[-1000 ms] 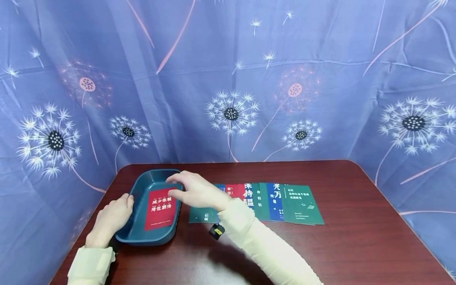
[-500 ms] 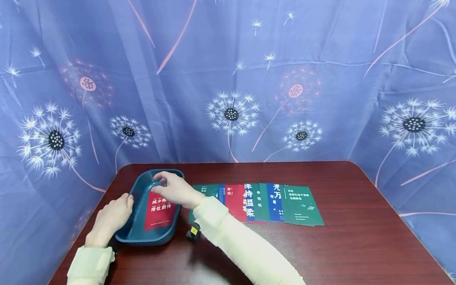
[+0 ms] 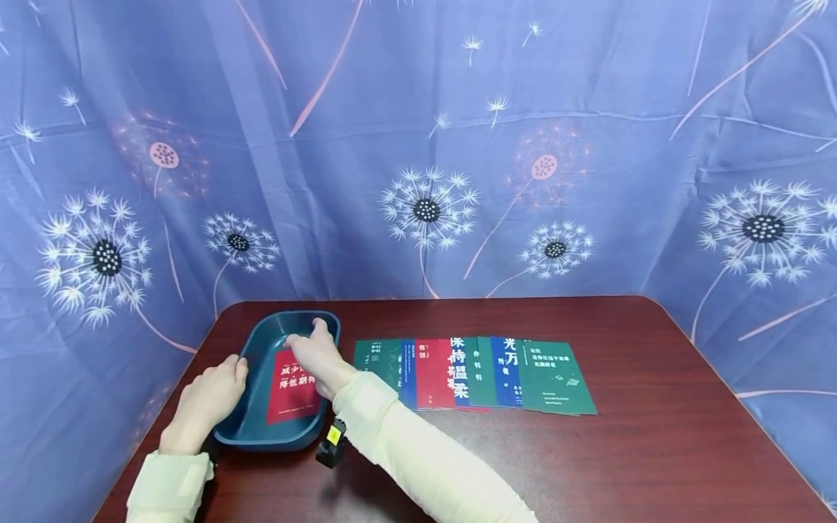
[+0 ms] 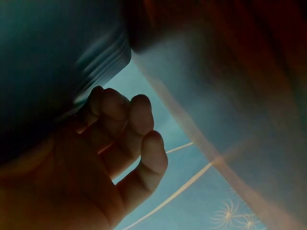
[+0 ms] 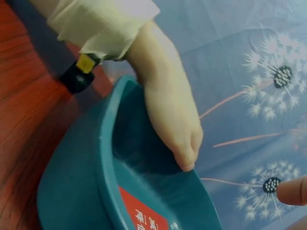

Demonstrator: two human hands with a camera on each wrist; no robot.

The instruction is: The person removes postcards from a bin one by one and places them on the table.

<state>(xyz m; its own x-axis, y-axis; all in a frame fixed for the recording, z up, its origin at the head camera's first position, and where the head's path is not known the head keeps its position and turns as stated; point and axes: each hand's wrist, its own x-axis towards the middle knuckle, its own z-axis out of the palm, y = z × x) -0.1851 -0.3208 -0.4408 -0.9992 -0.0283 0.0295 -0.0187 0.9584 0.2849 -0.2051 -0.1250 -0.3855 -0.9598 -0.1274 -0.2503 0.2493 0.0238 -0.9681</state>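
A blue-green plastic tray [image 3: 268, 442] sits at the left of the table. My left hand [image 3: 203, 398] grips its left rim; in the left wrist view that hand's curled fingers [image 4: 142, 115] lie along the outside of the tray. Inside the tray lies a red card [image 3: 288, 407] with white characters, its upper right part covered by my right hand [image 3: 322, 363]. The right hand reaches over the tray from the right with thumb and finger spread apart, nothing visible between them. Only a fingertip [image 5: 293, 191] of it enters the right wrist view.
To the right of the tray, several overlapping cards lie in a row on the dark red table [image 3: 628, 450], ending at a green card [image 3: 559, 378]. A blue card [image 3: 506, 374] and a red card [image 3: 431, 374] are among them. A blue dandelion-print curtain [image 3: 418, 131] hangs behind.
My right hand has moved left and towards me, farther over the tray, and its fingers now spread. More of the card row has come into view. The left hand keeps its grip.
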